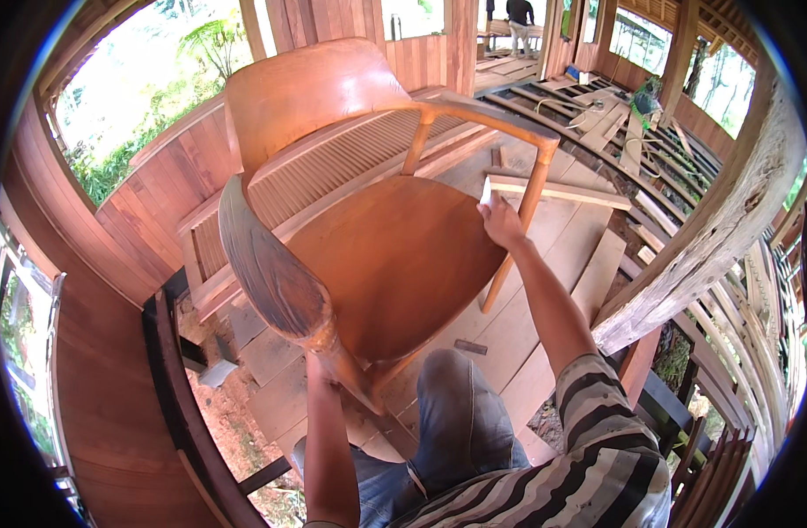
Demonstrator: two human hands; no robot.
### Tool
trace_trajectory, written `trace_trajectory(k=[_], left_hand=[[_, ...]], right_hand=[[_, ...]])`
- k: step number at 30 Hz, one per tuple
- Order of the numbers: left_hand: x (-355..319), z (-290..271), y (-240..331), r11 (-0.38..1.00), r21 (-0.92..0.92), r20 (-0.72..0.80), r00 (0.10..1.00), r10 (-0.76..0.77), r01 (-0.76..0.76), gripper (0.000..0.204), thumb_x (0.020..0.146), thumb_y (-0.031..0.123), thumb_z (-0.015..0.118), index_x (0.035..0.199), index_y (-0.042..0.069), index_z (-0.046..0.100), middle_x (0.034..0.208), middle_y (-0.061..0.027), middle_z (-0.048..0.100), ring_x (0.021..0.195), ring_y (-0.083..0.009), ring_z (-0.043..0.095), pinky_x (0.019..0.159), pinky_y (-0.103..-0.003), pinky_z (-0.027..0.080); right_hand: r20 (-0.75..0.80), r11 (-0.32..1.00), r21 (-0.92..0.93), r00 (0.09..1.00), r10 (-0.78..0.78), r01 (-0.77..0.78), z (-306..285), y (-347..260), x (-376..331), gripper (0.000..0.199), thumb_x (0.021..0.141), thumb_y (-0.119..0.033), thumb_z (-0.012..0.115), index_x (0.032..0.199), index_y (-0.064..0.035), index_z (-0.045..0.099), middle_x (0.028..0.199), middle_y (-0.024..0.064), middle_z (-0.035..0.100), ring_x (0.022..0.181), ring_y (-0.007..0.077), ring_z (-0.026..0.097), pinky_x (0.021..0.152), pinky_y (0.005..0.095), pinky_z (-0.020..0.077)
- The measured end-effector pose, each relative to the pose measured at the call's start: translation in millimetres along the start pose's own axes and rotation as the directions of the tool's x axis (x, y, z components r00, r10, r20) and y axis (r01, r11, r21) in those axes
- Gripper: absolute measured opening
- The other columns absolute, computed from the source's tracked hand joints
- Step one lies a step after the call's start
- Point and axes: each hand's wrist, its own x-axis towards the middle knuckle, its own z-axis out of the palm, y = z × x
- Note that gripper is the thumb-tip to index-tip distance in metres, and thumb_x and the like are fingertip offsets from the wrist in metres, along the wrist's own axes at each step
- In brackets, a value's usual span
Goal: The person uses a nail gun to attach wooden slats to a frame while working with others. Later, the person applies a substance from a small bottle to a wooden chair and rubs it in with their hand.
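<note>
You hold a wooden armchair (368,238) tipped up in front of you, its curved seat facing you and its broad backrest at the top of the view. Your left hand (326,365) grips the near chair leg (355,378) just below the worn, dark armrest (267,264); the fingers wrap the leg from behind, so you cannot tell how tightly they close. Your right hand (500,220) rests on the far edge of the seat, fingers pressed together and flat on the wood, holding what looks like a small pale sheet (486,191), just beside the slanting front leg (518,238) under the other armrest.

Your bent knee in jeans (456,414) sits right under the lower seat edge. Left of the chair, a slatted wooden railing (192,202) runs close by, leaving little room on that side. To your right, a rough timber post (711,238) leans across, near your elbow. Beyond the chair, the plank floor (562,238) is open but strewn with loose boards (557,189). A person (519,22) stands well apart at the far end.
</note>
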Motion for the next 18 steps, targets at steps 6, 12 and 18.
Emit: trace_trajectory(k=[6, 12, 18], left_hand=[[-17, 19, 11, 1.000, -0.003, 0.073, 0.997, -0.002, 0.002, 0.050, 0.098, 0.027, 0.065, 0.142, 0.004, 0.053, 0.133, -0.0137, 0.064, 0.116, -0.0284, 0.065, 0.097, -0.043, 0.055], [-46, 59, 40, 0.996, -0.077, -0.028, 0.998, -0.053, 0.050, 0.065, 0.087, 0.022, 0.072, 0.145, 0.005, 0.050, 0.137, -0.0109, 0.061, 0.125, -0.0291, 0.059, 0.109, -0.048, 0.047], [-33, 25, 29, 0.999, -0.002, -0.065, 0.997, -0.051, 0.051, 0.064, 0.087, 0.025, 0.073, 0.144, 0.006, 0.051, 0.137, -0.0134, 0.061, 0.124, -0.0315, 0.060, 0.110, -0.050, 0.046]], right_hand=[[0.052, 0.994, 0.074, 0.996, 0.072, -0.076, -5, 15, 8, 0.042, 0.106, -0.039, 0.054, 0.121, 0.0000, 0.050, 0.113, 0.0323, 0.069, 0.112, 0.0520, 0.064, 0.094, 0.0593, 0.0495], [0.107, 0.984, 0.011, 0.979, 0.174, -0.176, -8, -13, -20, 0.045, 0.107, -0.045, 0.052, 0.123, -0.0031, 0.050, 0.113, 0.0283, 0.071, 0.109, 0.0504, 0.066, 0.091, 0.0610, 0.0499], [0.120, 0.959, -0.061, 0.952, 0.281, -0.275, -31, -10, -42, 0.053, 0.109, -0.048, 0.043, 0.138, -0.0054, 0.051, 0.114, 0.0241, 0.073, 0.106, 0.0452, 0.070, 0.089, 0.0566, 0.0544]])
